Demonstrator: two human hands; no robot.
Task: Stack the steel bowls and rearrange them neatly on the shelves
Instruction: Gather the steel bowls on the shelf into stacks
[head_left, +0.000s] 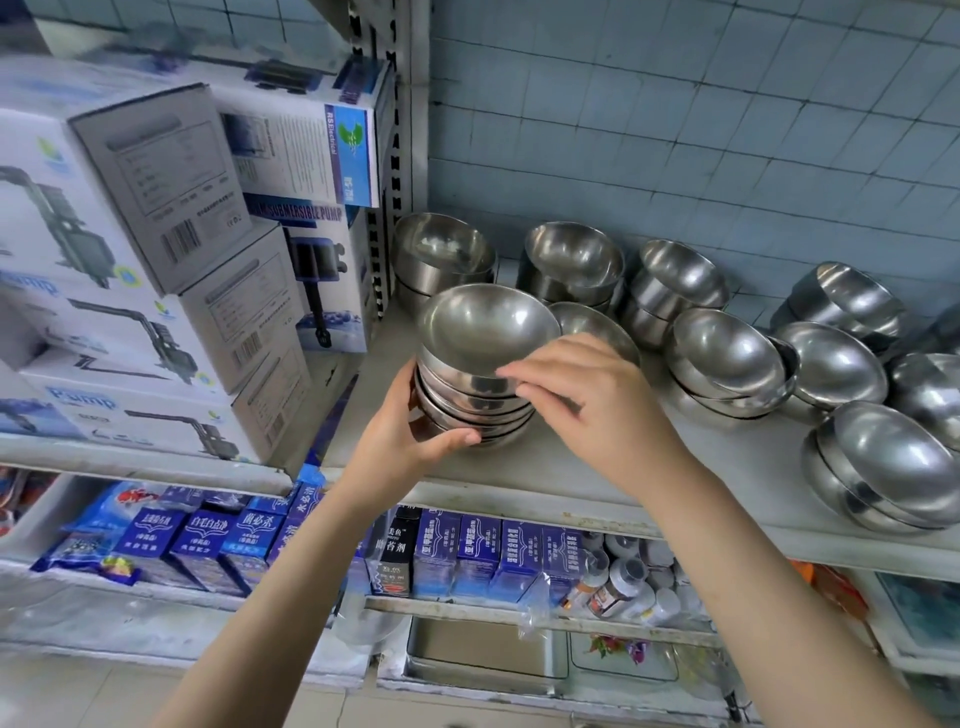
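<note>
Left hand (410, 436) grip wrapped round shiny nested steel bowl stack (483, 332), right hand (587, 400) fingers pinching its top rim

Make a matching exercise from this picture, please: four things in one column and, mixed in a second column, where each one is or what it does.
Things: 1 left hand; 2 right hand; 3 pump boxes; 4 blue cartons.
Places: a on the lower shelf; b holds the bowl stack by its side; c fingertips at the rim of the top bowl; d piled left of the steel bowls.
Pairs: 1-b; 2-c; 3-d; 4-a.
</note>
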